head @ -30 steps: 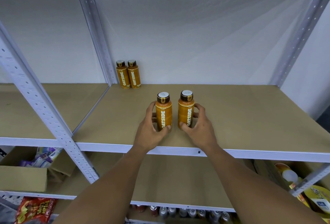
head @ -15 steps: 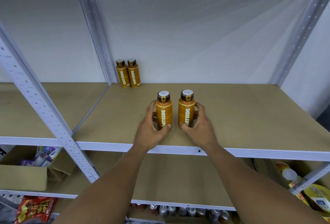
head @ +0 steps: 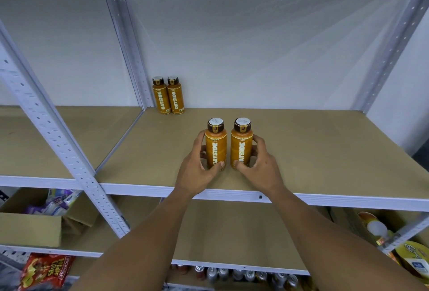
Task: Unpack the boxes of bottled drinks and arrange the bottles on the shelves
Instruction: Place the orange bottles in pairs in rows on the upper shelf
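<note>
Symmetrically, hands around upright bottles.

Looks out through one wide-angle lens at head height, facing forward and slightly down across the brown shelf board toward the white back wall. Sits close, within arm's reach of the shelf's front edge. Takes in the lower shelves beneath and the perforated uprights at the sides.

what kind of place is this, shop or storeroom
Likely a shop stockroom: slotted metal shelving with plain board shelves, identical orange bottles standing on it, a cardboard box of goods and rows of cans lower down.
</note>
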The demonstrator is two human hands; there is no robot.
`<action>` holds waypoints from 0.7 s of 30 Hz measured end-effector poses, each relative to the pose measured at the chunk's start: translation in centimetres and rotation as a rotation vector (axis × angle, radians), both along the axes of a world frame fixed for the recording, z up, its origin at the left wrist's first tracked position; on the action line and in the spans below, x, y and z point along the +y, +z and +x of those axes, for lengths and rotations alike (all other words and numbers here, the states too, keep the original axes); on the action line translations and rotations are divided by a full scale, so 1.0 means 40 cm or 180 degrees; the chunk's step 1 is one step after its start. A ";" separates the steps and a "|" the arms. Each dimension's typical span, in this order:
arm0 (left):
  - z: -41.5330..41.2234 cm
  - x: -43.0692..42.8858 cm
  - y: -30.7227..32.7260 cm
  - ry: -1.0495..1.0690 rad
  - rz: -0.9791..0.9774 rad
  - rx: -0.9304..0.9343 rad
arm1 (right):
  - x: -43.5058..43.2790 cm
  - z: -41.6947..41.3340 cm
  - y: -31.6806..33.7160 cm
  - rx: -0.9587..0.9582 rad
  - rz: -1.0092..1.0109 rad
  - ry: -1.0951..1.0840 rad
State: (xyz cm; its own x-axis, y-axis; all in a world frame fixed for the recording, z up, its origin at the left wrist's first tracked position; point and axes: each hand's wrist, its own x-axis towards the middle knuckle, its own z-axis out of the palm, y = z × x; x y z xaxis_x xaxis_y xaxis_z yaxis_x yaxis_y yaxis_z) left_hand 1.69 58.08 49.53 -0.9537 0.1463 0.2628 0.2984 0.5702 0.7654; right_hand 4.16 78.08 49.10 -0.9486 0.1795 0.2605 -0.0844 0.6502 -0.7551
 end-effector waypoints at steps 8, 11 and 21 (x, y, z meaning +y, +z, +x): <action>-0.001 0.001 0.001 -0.0084 0.0007 0.0054 | 0.002 0.000 -0.002 0.0044 0.0003 0.0175; -0.001 0.002 0.002 -0.0061 0.0021 0.0054 | 0.003 -0.001 -0.002 0.0059 -0.0010 0.0194; 0.002 0.003 0.002 -0.0060 0.0036 0.0075 | 0.003 -0.002 -0.004 0.0047 -0.0001 0.0210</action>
State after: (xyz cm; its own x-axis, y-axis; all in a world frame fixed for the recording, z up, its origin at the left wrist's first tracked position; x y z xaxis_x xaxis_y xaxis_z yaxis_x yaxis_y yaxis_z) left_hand 1.75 58.19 49.59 -0.9444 0.1610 0.2868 0.3269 0.5556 0.7645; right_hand 4.08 78.20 48.94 -0.9544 0.1168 0.2747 -0.1382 0.6426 -0.7536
